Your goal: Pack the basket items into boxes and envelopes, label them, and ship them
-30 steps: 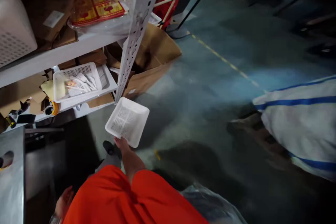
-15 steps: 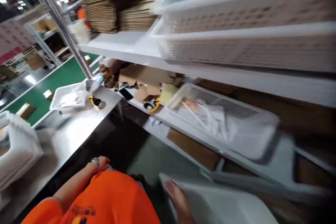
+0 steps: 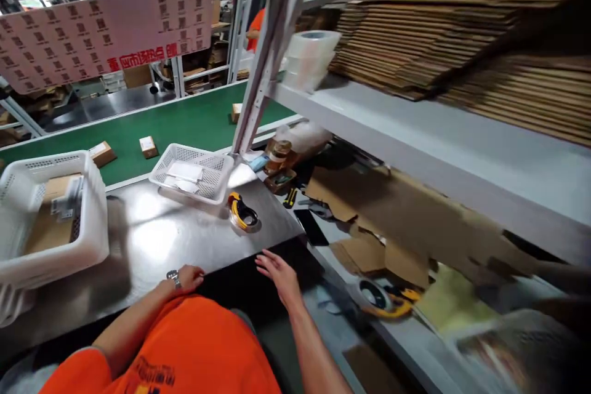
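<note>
Lower centre on my feed, the right hand (image 3: 279, 277) hangs over the dark gap in front of the metal table (image 3: 184, 243), its grip loosely apart, fingers stretched forward. Left of it, the left hand (image 3: 188, 278) sits by the table's near edge, a watch (image 3: 174, 279) on the wrist; its fingers are partly curled, and I cannot tell whether that grip is closed on anything.

Just ahead of both, near mid-frame, I have a yellow-and-black tape dispenser (image 3: 239, 209) lying on the table. To the right, the lower shelf (image 3: 335, 265) carries a second tape dispenser (image 3: 390, 305), a black phone-like slab (image 3: 311, 228) and a utility knife (image 3: 290, 198).

Beyond the dispenser on the table, I see a shallow white basket (image 3: 196, 198) holding white packets, and at far left a stack of deep white baskets (image 3: 95, 246). Behind them runs a green conveyor belt (image 3: 194, 123) with small cartons (image 3: 148, 147). Upper right, folded cardboard (image 3: 438, 24) is piled on the upper shelf (image 3: 415, 135); farthest, upper left, hangs a pink board (image 3: 124, 31).
</note>
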`<state>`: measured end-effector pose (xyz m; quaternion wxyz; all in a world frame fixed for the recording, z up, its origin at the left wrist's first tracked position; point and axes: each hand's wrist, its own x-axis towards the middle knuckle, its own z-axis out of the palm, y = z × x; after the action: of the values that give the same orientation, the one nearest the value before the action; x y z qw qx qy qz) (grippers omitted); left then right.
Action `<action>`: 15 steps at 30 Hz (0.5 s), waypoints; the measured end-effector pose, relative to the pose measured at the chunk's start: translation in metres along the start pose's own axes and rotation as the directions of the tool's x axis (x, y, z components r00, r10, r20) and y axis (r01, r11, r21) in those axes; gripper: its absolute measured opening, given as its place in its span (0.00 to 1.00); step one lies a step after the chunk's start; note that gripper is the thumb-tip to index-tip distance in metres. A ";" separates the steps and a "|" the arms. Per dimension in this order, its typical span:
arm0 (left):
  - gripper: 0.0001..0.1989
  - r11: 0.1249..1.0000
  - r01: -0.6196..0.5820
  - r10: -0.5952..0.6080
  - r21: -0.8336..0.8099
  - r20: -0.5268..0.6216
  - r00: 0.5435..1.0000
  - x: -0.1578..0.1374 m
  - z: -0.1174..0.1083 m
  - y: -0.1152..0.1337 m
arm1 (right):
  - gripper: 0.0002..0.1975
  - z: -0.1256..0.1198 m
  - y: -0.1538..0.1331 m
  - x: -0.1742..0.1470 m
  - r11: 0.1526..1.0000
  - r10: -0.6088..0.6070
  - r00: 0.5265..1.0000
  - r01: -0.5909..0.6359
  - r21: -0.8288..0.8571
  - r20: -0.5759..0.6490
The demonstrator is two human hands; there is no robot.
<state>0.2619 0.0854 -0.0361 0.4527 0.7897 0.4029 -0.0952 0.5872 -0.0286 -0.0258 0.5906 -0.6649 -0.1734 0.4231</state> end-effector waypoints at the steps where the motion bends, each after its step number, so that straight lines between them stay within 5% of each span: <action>1: 0.27 1.000 0.022 -0.022 -0.021 -0.035 0.999 -0.001 -0.007 -0.004 | 0.29 0.023 -0.018 0.019 0.999 -0.024 0.997 0.026 -0.033 0.067; 8: 0.27 0.944 0.172 -0.247 -0.281 -0.258 0.934 -0.020 -0.021 -0.025 | 0.22 0.171 -0.100 0.153 0.933 -0.089 0.914 0.216 -0.288 0.396; 15: 0.25 0.757 0.228 -0.553 -0.613 -0.415 0.722 -0.033 0.006 -0.014 | 0.13 0.287 -0.120 0.241 0.865 0.055 0.874 0.200 -0.461 0.482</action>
<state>0.2310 0.0663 -0.0313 0.4733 0.5186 0.6933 0.1625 0.5393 0.3603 0.0162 0.3538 -0.6609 -0.4428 0.4920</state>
